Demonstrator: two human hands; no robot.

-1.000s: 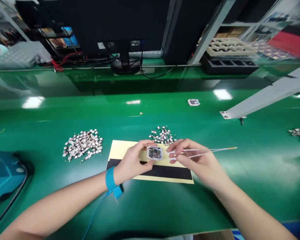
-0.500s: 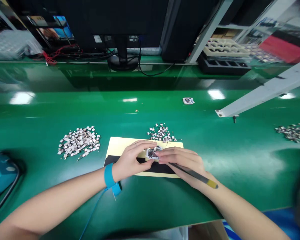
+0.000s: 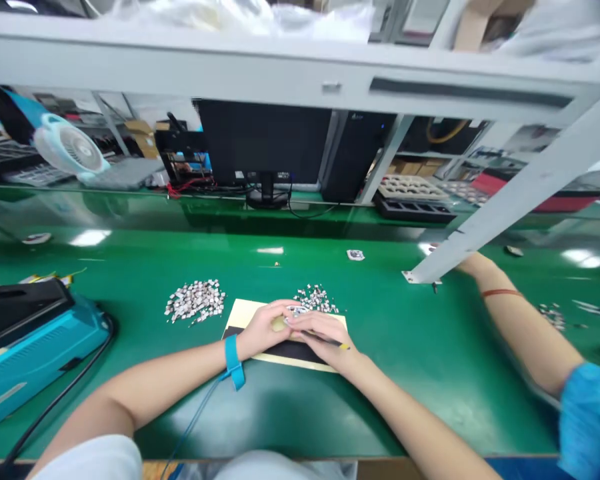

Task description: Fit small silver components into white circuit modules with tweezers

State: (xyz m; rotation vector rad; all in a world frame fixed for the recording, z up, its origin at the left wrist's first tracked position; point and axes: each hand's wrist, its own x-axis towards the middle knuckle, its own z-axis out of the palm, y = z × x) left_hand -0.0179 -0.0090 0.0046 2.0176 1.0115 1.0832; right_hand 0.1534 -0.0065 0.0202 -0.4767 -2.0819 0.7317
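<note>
Yellow card (image 3: 245, 312) under left hand (image 3: 263, 328) and right hand (image 3: 324, 337), clamped on what seems a circuit board (image 3: 296, 310).

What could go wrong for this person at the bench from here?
The small circuit board, pinched between the left hand and right hand, might slip and drop onto the cream backing sheet or the heap of tiny metal parts just beyond it. The tweezers held in the right hand could also scratch the board, or flick that loose heap across the bench if they catch it.
</note>
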